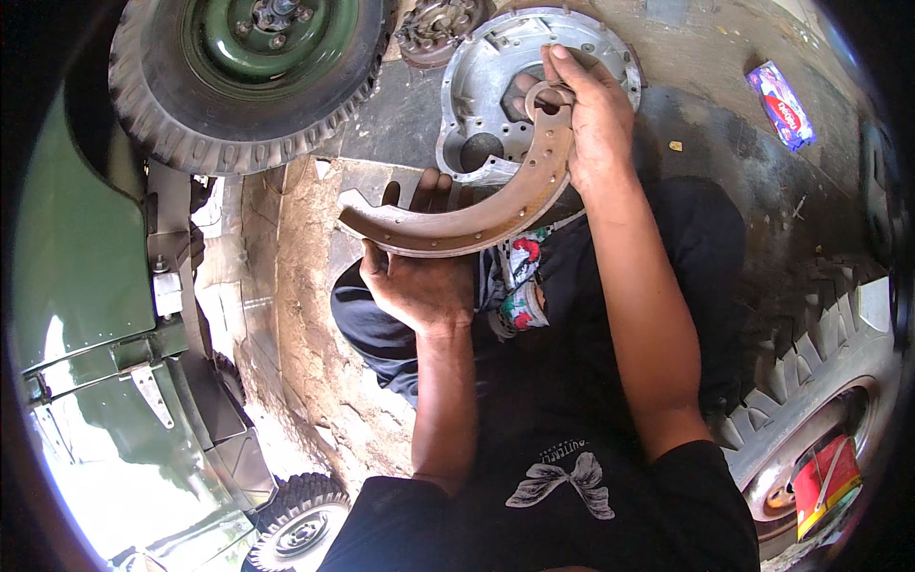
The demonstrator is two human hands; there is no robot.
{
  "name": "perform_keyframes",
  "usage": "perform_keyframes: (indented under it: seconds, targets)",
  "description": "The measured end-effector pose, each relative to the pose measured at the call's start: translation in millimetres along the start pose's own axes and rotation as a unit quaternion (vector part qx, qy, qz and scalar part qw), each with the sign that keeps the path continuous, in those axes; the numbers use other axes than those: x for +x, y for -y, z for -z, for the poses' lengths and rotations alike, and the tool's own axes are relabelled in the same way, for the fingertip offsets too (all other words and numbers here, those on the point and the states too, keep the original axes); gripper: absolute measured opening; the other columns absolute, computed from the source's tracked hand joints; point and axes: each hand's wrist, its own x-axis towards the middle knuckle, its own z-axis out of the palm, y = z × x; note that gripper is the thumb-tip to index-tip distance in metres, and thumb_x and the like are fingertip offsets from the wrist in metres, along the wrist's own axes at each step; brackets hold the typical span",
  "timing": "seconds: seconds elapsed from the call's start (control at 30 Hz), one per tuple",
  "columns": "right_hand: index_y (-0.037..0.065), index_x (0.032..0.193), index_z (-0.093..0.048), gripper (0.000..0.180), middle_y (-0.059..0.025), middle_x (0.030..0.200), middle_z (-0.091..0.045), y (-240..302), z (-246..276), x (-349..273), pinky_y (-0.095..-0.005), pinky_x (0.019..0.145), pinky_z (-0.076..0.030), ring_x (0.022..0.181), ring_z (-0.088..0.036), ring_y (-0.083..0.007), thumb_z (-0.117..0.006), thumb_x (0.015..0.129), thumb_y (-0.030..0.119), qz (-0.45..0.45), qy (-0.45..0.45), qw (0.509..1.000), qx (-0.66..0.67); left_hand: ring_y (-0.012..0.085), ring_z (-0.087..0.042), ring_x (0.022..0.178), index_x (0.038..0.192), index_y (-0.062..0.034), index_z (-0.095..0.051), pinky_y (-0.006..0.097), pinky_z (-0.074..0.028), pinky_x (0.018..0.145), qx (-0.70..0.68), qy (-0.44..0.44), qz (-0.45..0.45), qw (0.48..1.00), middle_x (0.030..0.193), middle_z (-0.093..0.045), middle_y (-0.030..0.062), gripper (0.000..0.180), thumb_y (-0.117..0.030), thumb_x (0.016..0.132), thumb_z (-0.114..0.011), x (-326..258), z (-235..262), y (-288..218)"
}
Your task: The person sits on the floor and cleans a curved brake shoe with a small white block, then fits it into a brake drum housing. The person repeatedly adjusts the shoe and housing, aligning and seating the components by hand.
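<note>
A curved brown brake shoe (pixel 477 227), with rivets or rivet holes along its lining, is held in front of my body by both hands. My left hand (pixel 419 281) grips its lower left stretch, thumb in front and fingers behind. At the upper right end my right hand (pixel 600 119) pinches the shoe by the tip, beside a ring-shaped end (pixel 548 95). Beyond the shoe lies a silver cast metal housing (pixel 462 100), partly covered by my right hand and the shoe.
A green-rimmed wheel (pixel 224 71) stands at the far left, beside a green vehicle body (pixel 86 257). Another tyre (pixel 810 353) lies at the right, holding a red packet (pixel 827 486). A greasy metal part (pixel 434 33) sits behind the housing; a purple packet (pixel 782 105) lies far right.
</note>
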Motion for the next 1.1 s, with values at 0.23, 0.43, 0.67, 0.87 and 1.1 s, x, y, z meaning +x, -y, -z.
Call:
perform_keyframes:
  seconds: [0.23,0.43,0.67,0.87,1.1]
  targets:
    - [0.002,0.113,-0.067,0.026,-0.0086,0.103,-0.072,5,-1,-5,-0.04,0.07,-0.063,0.086,-0.074,-0.0251,-0.073,0.096,0.022,0.079,0.02,0.995,-0.055,0.0432,-0.04,0.145,0.158,-0.0048,-0.032,0.061,-0.026,0.122,-0.189,0.147,0.043,0.97,0.155,-0.042,0.0282,0.085,-0.066,0.1,-0.046,-4,7,3]
    - [0.0,0.108,-0.066,0.023,-0.0111,0.092,-0.072,-2,-5,-4,-0.0328,0.054,-0.06,0.067,-0.073,-0.0213,-0.072,0.098,0.02,0.274,0.001,0.957,-0.098,0.0436,-0.032,0.149,0.156,0.0031,-0.031,0.065,-0.016,0.124,0.05,-0.008,-0.012,0.999,0.159,-0.036,0.0299,0.095,-0.073,0.099,-0.039,0,-2,-5]
    - [-0.003,0.103,-0.066,0.02,-0.0125,0.09,-0.072,-7,-4,-5,-0.0322,0.052,-0.06,0.064,-0.072,-0.0204,-0.071,0.099,0.016,0.333,-0.009,0.938,-0.095,0.0465,-0.041,0.142,0.148,0.0076,-0.037,0.07,-0.02,0.121,0.019,0.011,-0.027,0.999,0.148,-0.044,0.0344,0.097,-0.075,0.097,-0.041,2,1,-7]
    - [-0.002,0.104,-0.066,0.02,-0.0136,0.093,-0.073,-12,-1,1,-0.033,0.052,-0.061,0.062,-0.07,-0.0193,-0.071,0.098,0.016,0.343,-0.02,0.937,-0.069,0.0466,-0.047,0.137,0.145,0.0065,-0.042,0.068,-0.029,0.118,0.03,0.018,-0.024,0.999,0.144,-0.049,0.0331,0.095,-0.075,0.097,-0.042,2,2,-7]
    - [-0.001,0.104,-0.067,0.021,-0.0119,0.094,-0.073,-10,1,-2,-0.0327,0.055,-0.061,0.066,-0.071,-0.0197,-0.074,0.097,0.018,0.281,-0.03,0.957,-0.064,0.0442,-0.058,0.12,0.136,0.0031,-0.051,0.065,-0.039,0.11,0.054,0.033,-0.024,0.998,0.127,-0.061,0.0266,0.091,-0.078,0.095,-0.044,2,9,-16]
